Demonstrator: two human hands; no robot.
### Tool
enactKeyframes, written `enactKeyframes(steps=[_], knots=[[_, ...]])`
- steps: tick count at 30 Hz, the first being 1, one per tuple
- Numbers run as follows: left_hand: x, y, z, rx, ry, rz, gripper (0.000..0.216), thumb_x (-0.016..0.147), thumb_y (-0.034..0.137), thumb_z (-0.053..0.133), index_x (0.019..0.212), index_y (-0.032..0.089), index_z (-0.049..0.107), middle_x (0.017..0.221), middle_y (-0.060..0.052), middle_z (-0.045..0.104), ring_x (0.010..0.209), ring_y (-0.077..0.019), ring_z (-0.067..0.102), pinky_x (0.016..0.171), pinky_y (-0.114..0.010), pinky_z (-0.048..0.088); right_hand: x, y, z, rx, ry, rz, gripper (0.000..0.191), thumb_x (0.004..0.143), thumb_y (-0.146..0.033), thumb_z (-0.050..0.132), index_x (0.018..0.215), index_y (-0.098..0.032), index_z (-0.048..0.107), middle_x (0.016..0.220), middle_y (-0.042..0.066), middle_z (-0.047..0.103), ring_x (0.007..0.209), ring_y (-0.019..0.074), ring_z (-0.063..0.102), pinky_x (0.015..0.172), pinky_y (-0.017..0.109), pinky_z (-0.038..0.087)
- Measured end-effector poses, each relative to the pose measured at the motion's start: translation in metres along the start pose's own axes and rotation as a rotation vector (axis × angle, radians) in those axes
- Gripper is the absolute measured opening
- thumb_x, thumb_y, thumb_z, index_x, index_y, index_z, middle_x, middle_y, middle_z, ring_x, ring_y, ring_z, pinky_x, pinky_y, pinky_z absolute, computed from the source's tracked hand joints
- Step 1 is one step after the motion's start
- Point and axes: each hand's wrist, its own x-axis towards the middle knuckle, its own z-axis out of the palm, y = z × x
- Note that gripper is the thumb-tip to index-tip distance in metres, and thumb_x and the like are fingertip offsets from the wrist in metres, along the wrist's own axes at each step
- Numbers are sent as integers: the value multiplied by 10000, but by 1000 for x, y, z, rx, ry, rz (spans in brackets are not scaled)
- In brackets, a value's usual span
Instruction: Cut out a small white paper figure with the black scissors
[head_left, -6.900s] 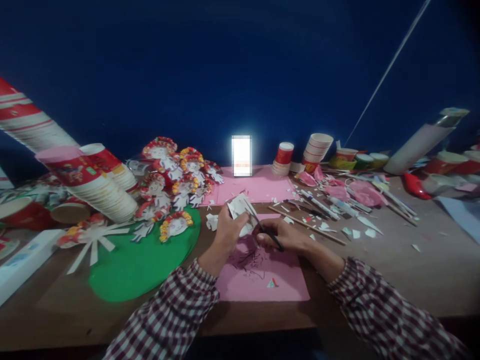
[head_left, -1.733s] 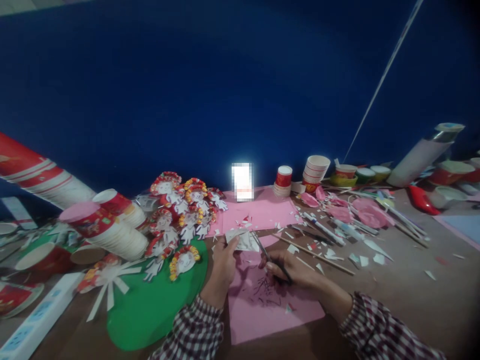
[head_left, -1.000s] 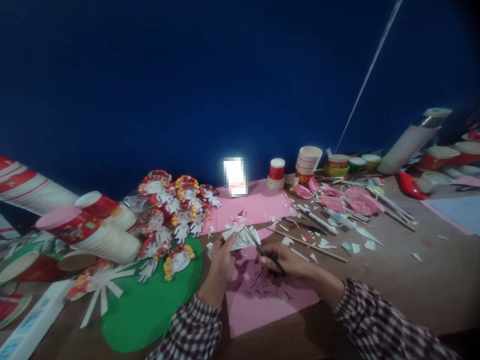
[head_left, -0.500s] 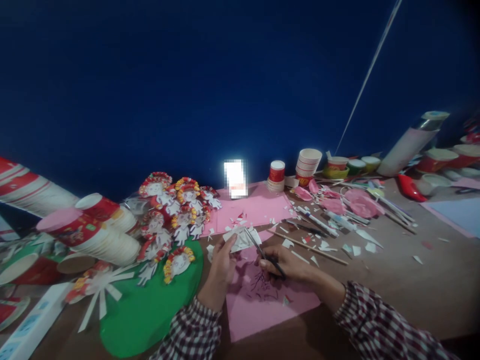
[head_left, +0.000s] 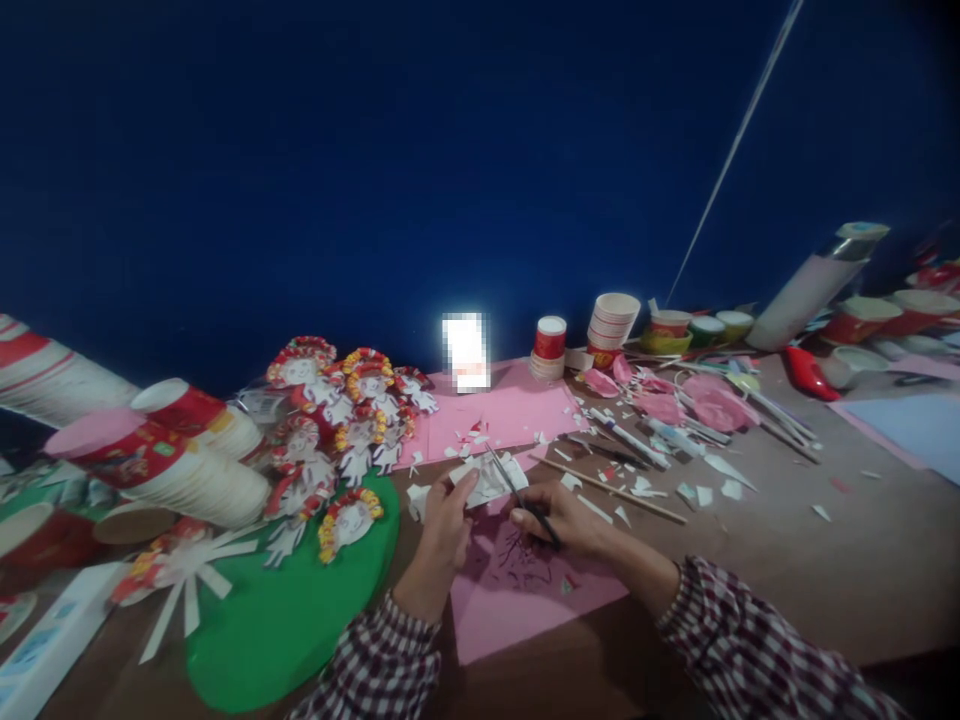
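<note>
My left hand (head_left: 444, 528) pinches a white cut-out paper piece (head_left: 489, 478) and holds it just above the table. My right hand (head_left: 564, 520) is closed round the dark handles of small scissors (head_left: 517, 492), whose blades reach up into that paper piece. Both hands are over a pink sheet (head_left: 525, 590) marked with dark scribbles. Both sleeves are checked red and white.
A green paper disc (head_left: 285, 610) lies at left, with paper doll figures (head_left: 345, 420) behind it and stacked red paper cups (head_left: 172, 460) lying sideways. Pens, wooden sticks (head_left: 607, 485) and paper scraps lie at right. More cups (head_left: 613, 325) and a bright phone screen (head_left: 465, 350) stand at the blue wall.
The hands keep their grip on the paper piece and the scissors, which shift a little against each other. The view has drifted slightly; nothing else on the table has moved.
</note>
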Motion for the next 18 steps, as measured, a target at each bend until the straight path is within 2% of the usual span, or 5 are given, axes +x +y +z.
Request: enactKeyframes(steps=[10, 18], knots=[[-5, 5, 4, -17, -59, -10, 337, 556, 289, 766, 818, 126, 631, 683, -40, 680, 684, -191, 655, 615, -268, 491, 0, -8, -1, -77, 19, 35, 381, 736, -495, 642, 754, -116, 605, 489, -40, 498, 368, 63, 433, 334, 161, 353], [-4, 3, 3, 10, 7, -10, 390, 532, 309, 775, 848, 136, 624, 714, -48, 681, 695, -195, 652, 605, -270, 486, -1, -5, 0, -32, 29, 35, 364, 750, -483, 636, 767, -120, 604, 491, -42, 496, 366, 59, 422, 327, 154, 337]])
